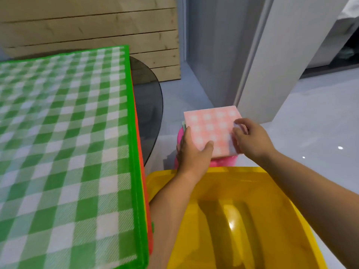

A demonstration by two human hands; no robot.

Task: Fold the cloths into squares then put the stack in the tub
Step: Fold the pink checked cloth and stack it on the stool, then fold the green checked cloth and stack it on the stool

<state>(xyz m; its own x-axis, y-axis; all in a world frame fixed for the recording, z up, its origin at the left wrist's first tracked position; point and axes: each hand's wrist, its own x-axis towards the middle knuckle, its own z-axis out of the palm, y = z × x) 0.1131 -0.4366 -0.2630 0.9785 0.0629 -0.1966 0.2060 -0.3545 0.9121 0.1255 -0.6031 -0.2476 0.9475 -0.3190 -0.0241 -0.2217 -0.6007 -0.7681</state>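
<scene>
A stack of folded square cloths (210, 124), with a pale pink checked one on top, is held over a pink tub (223, 162) on the floor. My left hand (192, 152) grips the stack's near left edge with the thumb on top. At the right edge, my right hand (250, 137) pinches the stack. Green and white cloth edges peek out beneath the top cloth. Most of the pink tub is hidden under the stack and my hands.
A yellow tub (242, 220) sits right below my arms, nearer to me. A green checked cloth (64, 142) covers the table at left, over a dark round glass top (149, 105). A grey pillar (272, 55) and wooden panel (97, 26) stand behind.
</scene>
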